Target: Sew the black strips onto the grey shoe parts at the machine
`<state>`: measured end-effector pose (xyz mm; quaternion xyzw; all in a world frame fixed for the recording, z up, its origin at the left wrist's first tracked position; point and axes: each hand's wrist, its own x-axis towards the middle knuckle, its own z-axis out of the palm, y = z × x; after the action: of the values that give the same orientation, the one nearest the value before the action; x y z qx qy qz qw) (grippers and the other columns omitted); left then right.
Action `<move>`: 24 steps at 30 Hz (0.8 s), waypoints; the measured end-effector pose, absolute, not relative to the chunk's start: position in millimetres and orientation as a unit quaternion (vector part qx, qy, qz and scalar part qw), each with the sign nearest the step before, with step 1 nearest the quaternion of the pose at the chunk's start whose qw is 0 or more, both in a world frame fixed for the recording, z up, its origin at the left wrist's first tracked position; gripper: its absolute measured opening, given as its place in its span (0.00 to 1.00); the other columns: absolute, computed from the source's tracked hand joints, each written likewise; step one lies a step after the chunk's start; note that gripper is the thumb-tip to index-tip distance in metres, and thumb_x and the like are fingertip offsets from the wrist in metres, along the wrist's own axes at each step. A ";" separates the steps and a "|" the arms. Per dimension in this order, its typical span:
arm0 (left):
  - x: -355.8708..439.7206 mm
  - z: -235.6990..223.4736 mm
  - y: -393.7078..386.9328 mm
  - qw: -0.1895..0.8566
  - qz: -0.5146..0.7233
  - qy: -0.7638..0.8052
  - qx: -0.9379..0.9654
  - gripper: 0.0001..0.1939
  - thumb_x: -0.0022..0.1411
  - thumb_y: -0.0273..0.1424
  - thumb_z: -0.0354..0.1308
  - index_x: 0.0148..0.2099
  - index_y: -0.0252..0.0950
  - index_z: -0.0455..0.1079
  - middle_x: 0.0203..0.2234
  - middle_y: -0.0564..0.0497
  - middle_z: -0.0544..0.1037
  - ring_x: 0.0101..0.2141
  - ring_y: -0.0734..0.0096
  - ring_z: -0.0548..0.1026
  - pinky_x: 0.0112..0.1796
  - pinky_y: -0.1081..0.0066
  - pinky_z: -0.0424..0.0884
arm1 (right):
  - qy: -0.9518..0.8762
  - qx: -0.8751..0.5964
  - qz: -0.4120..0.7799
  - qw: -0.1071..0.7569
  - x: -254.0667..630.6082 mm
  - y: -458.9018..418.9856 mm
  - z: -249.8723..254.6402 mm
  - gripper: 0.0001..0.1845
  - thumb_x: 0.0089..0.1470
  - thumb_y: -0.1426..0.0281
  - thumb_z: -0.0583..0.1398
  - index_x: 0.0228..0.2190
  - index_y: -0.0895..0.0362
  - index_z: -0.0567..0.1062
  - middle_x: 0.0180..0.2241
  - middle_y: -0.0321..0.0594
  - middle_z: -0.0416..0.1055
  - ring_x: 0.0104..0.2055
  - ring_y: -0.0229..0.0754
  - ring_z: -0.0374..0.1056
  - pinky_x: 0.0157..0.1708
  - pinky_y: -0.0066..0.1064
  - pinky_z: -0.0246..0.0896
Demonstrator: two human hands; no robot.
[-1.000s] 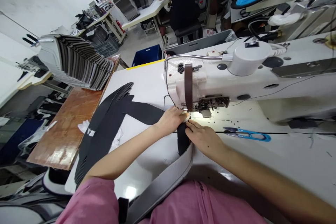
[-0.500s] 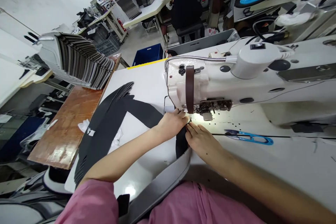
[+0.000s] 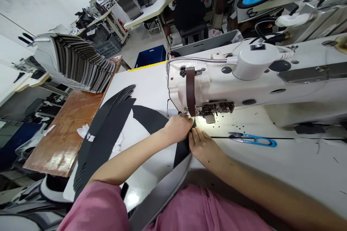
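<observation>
- Our left hand (image 3: 179,128) is bent over the black fabric (image 3: 182,151) beside the needle area, its fingers curled and their tips partly hidden, so we cannot tell whether it pinches the cloth or only presses on it
- Our right hand (image 3: 207,148) lies just beside it, fingers nearly straight and close together, the tips against the fabric's edge; its thumb is hidden, and we cannot tell whether it grips anything
- The black fabric sits on the white surface (image 3: 146,83) at the head of the sewing machine (image 3: 206,83), matt and dark, one part showing below our left hand and a broad curved part reaching out to the left, with our hand covering the stretch between
- From the fabric by our right hand a grey strip (image 3: 168,191) runs down towards our lap, pale, smooth and band-like, bending and turning as it goes
- Left of our work we have a pile of black pieces (image 3: 105,130), long and curved, their layered edges fanned at the upper end
- To our right lie blue-handled snips (image 3: 255,140), well apart from both hands
- A brown strap (image 3: 190,92) hangs down the machine's front, above our fingers
</observation>
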<state>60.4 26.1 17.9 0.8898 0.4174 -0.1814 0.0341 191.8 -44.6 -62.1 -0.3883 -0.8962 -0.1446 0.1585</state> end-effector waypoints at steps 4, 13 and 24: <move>61.6 12.7 23.3 0.041 -0.174 0.414 0.892 0.11 0.60 0.24 0.48 0.42 0.27 0.68 0.36 0.38 0.76 0.36 0.56 0.77 0.31 0.63 0.73 | -0.895 -0.390 -0.141 0.165 186.8 -53.8 -61.7 0.19 0.51 0.79 0.55 0.44 0.74 0.75 0.46 0.66 0.71 0.50 0.57 0.70 0.46 0.41 0.68; 64.3 21.0 15.6 0.068 -0.200 0.412 0.886 0.13 0.58 0.25 0.49 0.45 0.26 0.67 0.34 0.40 0.77 0.34 0.53 0.78 0.29 0.61 0.74 | -0.892 -0.397 -0.110 0.187 183.8 -58.0 -59.7 0.14 0.51 0.79 0.56 0.39 0.70 0.78 0.42 0.62 0.74 0.47 0.53 0.71 0.48 0.43 0.66; 62.5 23.1 12.9 0.091 -0.210 0.417 0.879 0.15 0.59 0.26 0.47 0.47 0.27 0.67 0.34 0.40 0.78 0.35 0.51 0.78 0.31 0.59 0.74 | -0.896 -0.388 -0.089 0.195 182.4 -64.6 -55.6 0.15 0.51 0.79 0.57 0.39 0.69 0.78 0.41 0.59 0.75 0.47 0.52 0.71 0.49 0.42 0.65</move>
<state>62.5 12.9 23.1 0.8795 0.4170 -0.2104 0.0913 182.4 -64.6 -55.6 -0.3884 -0.8962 -0.0886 0.1950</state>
